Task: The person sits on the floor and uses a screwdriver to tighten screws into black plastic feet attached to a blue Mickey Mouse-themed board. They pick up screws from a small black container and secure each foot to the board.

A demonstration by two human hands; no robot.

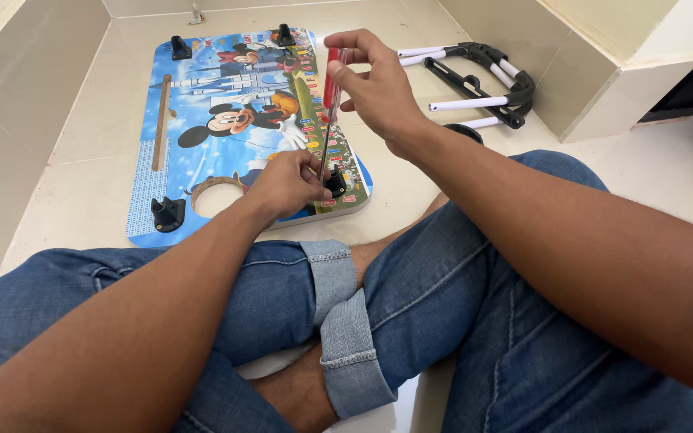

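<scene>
right hand (378,88) closed on red screwdriver (331,84), tip at near-right bracket (335,183) of board (242,128) on floor, left hand (286,183) pinching beside it; all four brackets look seated, legs (483,76) lie apart, not fitted.

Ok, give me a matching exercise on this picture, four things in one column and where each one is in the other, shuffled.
Things:
1. right hand
2. left hand
3. folding legs
4. round cut-out

Places:
A. on the floor to the right of the board
B. at the board's near edge, beside the left hand
C. around the red handle of the screwdriver
D. low on the board, by the near right black bracket

Pairs: 1-C, 2-D, 3-A, 4-B
</scene>
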